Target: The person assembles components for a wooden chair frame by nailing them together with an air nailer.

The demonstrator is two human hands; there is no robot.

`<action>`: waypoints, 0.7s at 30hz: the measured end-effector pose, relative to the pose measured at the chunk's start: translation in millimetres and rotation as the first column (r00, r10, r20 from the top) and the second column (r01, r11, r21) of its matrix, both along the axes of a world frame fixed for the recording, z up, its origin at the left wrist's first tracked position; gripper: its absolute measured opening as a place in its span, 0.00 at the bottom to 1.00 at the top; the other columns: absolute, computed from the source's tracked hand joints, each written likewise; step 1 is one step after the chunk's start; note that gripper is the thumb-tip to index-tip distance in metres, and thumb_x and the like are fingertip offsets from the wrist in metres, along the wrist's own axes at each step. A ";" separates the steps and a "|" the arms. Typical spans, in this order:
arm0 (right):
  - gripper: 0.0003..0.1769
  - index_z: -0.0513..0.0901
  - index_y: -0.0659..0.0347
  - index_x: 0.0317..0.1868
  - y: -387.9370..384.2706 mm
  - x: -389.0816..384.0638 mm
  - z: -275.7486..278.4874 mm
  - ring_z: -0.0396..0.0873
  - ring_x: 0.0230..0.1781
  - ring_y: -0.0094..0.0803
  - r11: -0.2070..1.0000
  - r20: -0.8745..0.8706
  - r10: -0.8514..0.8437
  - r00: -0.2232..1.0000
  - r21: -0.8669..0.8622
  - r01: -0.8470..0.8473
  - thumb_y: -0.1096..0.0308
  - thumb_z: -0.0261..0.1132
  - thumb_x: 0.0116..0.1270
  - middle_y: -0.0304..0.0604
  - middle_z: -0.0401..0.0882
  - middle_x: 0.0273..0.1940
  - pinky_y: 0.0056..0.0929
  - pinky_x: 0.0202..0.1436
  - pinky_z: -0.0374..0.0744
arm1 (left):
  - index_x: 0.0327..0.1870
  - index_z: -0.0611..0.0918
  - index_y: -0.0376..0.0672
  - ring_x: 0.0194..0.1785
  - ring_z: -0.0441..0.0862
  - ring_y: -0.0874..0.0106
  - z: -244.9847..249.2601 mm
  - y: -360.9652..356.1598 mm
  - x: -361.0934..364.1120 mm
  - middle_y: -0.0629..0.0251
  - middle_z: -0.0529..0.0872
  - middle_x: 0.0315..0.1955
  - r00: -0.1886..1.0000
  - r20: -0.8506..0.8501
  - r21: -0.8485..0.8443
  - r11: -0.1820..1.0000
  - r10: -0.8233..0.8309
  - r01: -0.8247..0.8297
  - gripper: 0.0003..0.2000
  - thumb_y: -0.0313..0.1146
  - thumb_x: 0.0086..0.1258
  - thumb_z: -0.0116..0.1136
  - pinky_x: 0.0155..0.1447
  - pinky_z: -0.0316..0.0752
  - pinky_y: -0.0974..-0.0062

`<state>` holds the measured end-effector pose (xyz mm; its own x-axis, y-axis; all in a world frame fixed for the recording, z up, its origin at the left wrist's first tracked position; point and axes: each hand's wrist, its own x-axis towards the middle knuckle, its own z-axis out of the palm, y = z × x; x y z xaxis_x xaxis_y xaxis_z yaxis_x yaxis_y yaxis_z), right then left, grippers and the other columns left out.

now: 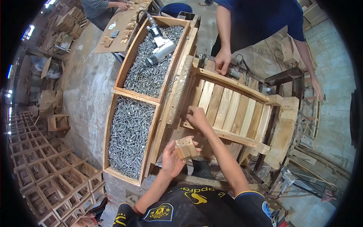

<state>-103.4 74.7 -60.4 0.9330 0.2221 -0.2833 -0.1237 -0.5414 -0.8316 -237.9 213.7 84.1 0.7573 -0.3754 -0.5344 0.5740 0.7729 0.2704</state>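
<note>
1. Step in hand, as I judge it: setting short wooden pieces into the slatted frame [231,84] on the counter [283,126].
2. Left hand [172,159]: palm up, fingers curled around a small stack of wooden blocks [185,148]. It is held low, near the body and just short of the frame's near rail.
3. Right hand [196,116]: fingers bent and pressing down at the left end of the slats [227,108], where they meet the near rail. I cannot tell whether it pinches a piece or only pushes.
4. The slats lie side by side between two curved rails; the row looks nearly full.
5. The next move, in my judgement, calls for passing one block from the left hand to the right, then seating it square against the rail without shifting the neighbouring slats.
6. A co-worker's hand [222,60] rests on the far rail, well apart from mine.
7. Left of the frame and touching it is a two-compartment wooden tray [131,51], with both compartments heaped with screws [130,132]. A power tool [160,47] lies on the far heap.
8. Room: a workshop with a grey concrete floor [85,87]. Rows of small open crates [56,178] stand at lower left and a blue barrel [179,7] beyond the tray. Another person works at a board [117,32] at the top.
</note>
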 end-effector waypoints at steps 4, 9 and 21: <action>0.13 0.85 0.67 0.40 -19.3 6.0 16.9 0.82 0.32 0.33 0.987 -0.084 -0.018 0.996 0.157 0.031 0.67 0.71 0.59 0.50 0.84 0.30 0.31 0.38 0.79 | 0.68 0.70 0.33 0.60 0.80 0.49 -10.8 -6.6 8.2 0.47 0.80 0.58 1.000 -0.010 0.000 1.000 -0.004 0.004 0.32 0.54 0.79 0.33 0.67 0.72 0.56; 0.15 0.87 0.64 0.46 -72.0 -26.1 100.8 0.78 0.34 0.23 0.856 -0.319 -0.094 0.943 0.458 0.241 0.61 0.70 0.66 0.36 0.83 0.32 0.22 0.39 0.76 | 0.67 0.71 0.35 0.61 0.79 0.49 -16.6 -25.3 29.7 0.49 0.79 0.60 0.997 -0.009 0.070 0.995 0.073 -0.072 0.30 0.54 0.79 0.35 0.67 0.72 0.56; 0.10 0.85 0.65 0.40 -75.6 4.5 72.5 0.79 0.28 0.20 0.559 -0.516 -0.280 0.810 0.598 0.574 0.65 0.70 0.67 0.38 0.84 0.32 0.19 0.30 0.75 | 0.66 0.72 0.34 0.56 0.82 0.51 -21.1 -28.0 56.0 0.50 0.79 0.58 0.998 0.025 0.095 0.994 0.056 -0.059 0.29 0.52 0.77 0.41 0.63 0.76 0.59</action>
<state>-98.9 -0.9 12.1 0.8487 0.0845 -0.5220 -0.5116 0.3812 -0.7700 -182.0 185.7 62.9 0.7883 -0.2787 -0.5485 0.5223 0.7742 0.3574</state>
